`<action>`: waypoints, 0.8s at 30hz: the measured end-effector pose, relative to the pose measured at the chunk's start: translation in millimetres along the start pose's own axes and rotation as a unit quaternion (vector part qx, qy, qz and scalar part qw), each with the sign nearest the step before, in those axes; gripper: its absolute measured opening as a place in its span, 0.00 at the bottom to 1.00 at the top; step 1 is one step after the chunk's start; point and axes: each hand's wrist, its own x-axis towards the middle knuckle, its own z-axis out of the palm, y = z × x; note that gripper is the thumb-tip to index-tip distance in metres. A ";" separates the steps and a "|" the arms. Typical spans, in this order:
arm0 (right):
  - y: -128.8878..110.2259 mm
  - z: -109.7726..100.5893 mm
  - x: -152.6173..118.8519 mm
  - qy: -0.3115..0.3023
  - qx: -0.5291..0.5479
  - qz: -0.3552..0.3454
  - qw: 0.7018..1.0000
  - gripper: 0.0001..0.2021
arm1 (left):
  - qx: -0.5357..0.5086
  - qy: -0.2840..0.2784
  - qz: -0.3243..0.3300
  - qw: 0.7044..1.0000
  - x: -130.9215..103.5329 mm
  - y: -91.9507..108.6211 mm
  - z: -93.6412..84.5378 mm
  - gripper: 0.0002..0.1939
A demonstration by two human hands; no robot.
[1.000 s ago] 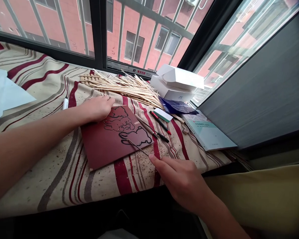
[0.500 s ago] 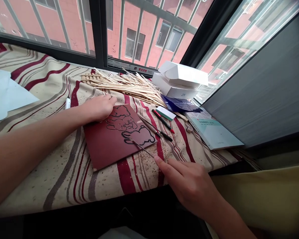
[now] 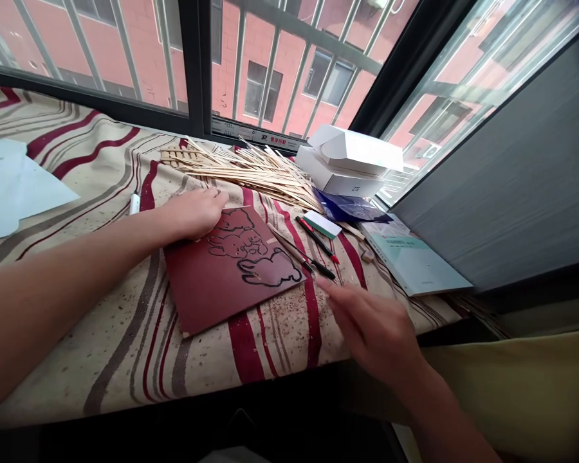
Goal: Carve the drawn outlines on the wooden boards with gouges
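A dark red board point(image 3: 207, 283) with black-outlined animal figures lies on the striped cloth point(image 3: 139, 321). Closed over the board's upper left edge is my left hand point(image 3: 197, 212), its fingers curled and partly hidden. My right hand point(image 3: 371, 321) is to the right of the board, off its surface, fingers pressed together near the tips of several thin tools point(image 3: 294, 251). The thin tool in its grip cannot be made out clearly. A black and red pen point(image 3: 318, 240) and a white and green eraser point(image 3: 322, 224) lie beyond those tools. Fine crumbs are scattered around the board.
Many thin wooden sticks point(image 3: 255, 170) are piled by the window. A white box point(image 3: 350, 164), dark blue sheet point(image 3: 352, 207) and pale book point(image 3: 415, 260) stand or lie at the right. White papers point(image 3: 2, 186) and a white marker point(image 3: 134, 204) are on the left.
My right hand has lifted off the board and moved up and right, and the thin tool tip no longer touches the drawing. My left hand stays on the board.
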 end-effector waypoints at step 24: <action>141.3 33.6 101.9 -0.260 -0.077 0.207 0.940 0.20 | -0.010 0.034 0.004 0.999 -7.3 1.2 -1.9 0.22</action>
